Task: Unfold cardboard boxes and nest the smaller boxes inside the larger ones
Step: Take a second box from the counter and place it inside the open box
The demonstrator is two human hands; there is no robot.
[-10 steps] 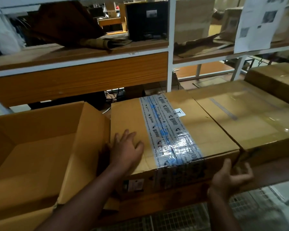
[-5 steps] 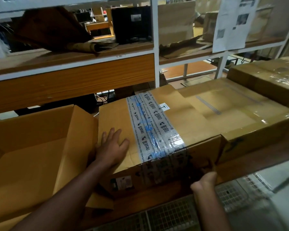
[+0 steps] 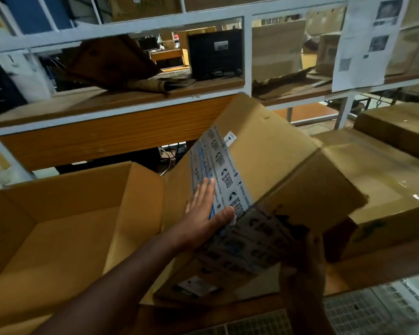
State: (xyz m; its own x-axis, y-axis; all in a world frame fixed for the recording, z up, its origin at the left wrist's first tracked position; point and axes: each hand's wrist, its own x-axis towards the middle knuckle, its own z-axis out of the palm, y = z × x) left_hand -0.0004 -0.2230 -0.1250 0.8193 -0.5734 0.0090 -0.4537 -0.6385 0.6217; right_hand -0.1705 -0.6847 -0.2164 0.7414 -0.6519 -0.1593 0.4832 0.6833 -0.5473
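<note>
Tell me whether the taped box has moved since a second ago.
Yes. The taped box has tipped up: its far end now rises against the wooden shelf board, under the left hand and right hand.

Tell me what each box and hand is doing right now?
Taped box: sealed with printed tape, tilted up on its near edge.
Open box: flaps up, nothing visible inside.
Right box: closed, lying flat.
Left hand: flat on the taped box's top.
Right hand: gripping the taped box's near side.
</note>
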